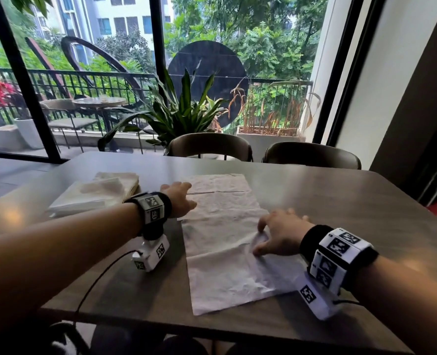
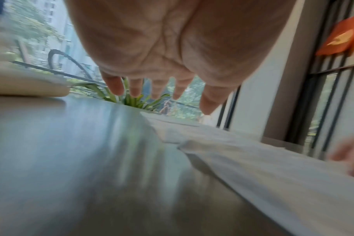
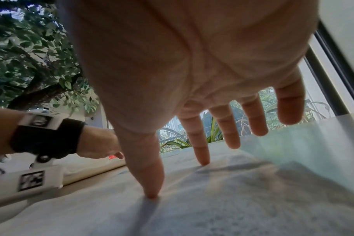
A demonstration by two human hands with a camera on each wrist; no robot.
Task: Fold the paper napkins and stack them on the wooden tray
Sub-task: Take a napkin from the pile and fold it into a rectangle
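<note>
Both hands are working spread: my right hand [image 1: 281, 233] is pressing thumb and forefinger onto the unfolded paper napkin [image 1: 227, 242] at mid-tabletop, my left hand [image 1: 180, 198] hovering at its far left edge. I'm judging corners should align before creasing, then join the wooden tray [image 1: 132, 187] stack at far left.

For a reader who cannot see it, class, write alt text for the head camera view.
Two hands work an unfolded white paper napkin on a grey table: the right hand presses its right edge with spread fingers, while the left hand reaches over its far left part. A stack of napkins lies at left, with chairs and plants beyond.
</note>
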